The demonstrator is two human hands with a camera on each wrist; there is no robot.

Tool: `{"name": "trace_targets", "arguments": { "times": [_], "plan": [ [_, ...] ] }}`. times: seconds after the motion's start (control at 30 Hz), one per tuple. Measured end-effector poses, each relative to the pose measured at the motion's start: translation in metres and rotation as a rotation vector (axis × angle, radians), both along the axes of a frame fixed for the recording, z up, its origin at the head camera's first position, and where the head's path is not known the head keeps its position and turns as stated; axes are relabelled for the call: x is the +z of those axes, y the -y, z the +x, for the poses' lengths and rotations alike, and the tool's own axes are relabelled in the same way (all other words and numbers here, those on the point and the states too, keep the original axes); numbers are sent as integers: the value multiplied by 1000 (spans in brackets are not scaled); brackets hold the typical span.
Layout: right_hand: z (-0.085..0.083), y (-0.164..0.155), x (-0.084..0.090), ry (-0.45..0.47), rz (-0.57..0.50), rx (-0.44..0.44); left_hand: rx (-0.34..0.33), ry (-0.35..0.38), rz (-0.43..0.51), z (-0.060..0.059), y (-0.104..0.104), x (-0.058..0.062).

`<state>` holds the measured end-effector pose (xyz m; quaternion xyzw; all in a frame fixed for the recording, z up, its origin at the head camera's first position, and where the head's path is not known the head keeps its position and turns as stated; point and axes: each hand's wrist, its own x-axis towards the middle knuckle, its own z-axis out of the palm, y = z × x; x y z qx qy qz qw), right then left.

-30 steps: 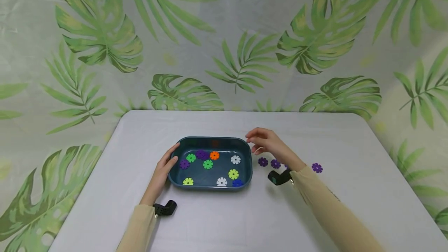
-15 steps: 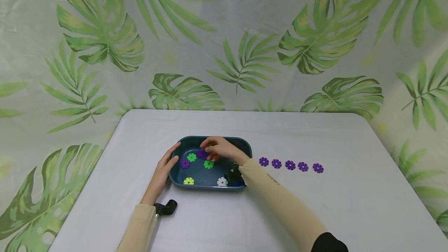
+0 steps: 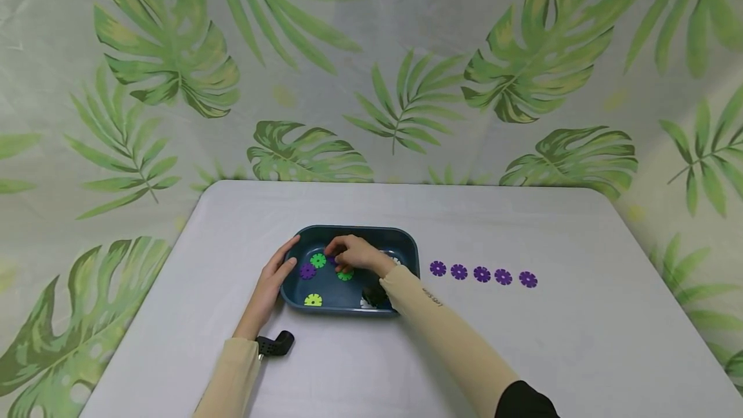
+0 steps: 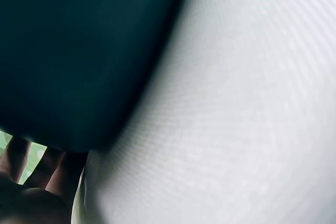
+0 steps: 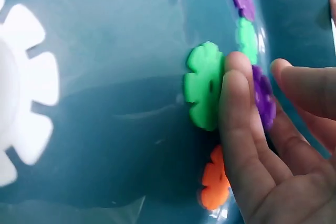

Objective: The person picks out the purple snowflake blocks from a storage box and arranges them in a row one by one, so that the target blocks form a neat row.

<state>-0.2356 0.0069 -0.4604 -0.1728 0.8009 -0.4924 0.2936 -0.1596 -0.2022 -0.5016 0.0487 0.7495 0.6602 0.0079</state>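
Observation:
My left hand (image 3: 271,282) holds the left end of the dark blue-green tray (image 3: 325,310), thumb at its rim and fingers along its outer side. In the left wrist view, fingers (image 4: 59,174) show beside the tray wall. My right hand (image 3: 358,255) is down inside the tray, its thumb and a finger on either side of a purple snowflake disc (image 5: 266,100); the index fingertip stands apart from it. A green disc (image 5: 203,90) lies by the thumb, and an orange disc (image 5: 214,184) sits partly behind the hand.
Also in the tray are another purple disc (image 3: 307,271), a second green disc (image 3: 317,260), a yellow-green disc (image 3: 313,300) and a white disc (image 5: 16,87). Several purple discs (image 3: 482,274) form a row on the white table (image 3: 464,224), right of the tray.
My right hand has moved left from beyond the tray's right end into the tray, then slightly lower among the discs. The left hand stays on the tray.

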Motion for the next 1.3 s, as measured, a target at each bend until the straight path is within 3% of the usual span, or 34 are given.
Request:
{"name": "trace_targets", "arguments": {
  "times": [0.33, 0.5, 0.63, 0.97, 1.3],
  "plan": [
    [1, -12, 2, -61, -31, -30, -13, -15, 8, -1, -1, 1],
    [4, -31, 20, 6, -126, -17, -12, -10, 3, 0, -1, 1],
    [3, -53, 31, 4, -160, -10, -11, -13, 7, 0, 0, 0],
    [2, -141, 38, -43, -179, -117, 3, 2, 3, 1, -1, 2],
    [15, -261, 23, -60, -129, -293, 2, 3, -6, 2, -2, 3]
  ]
}}
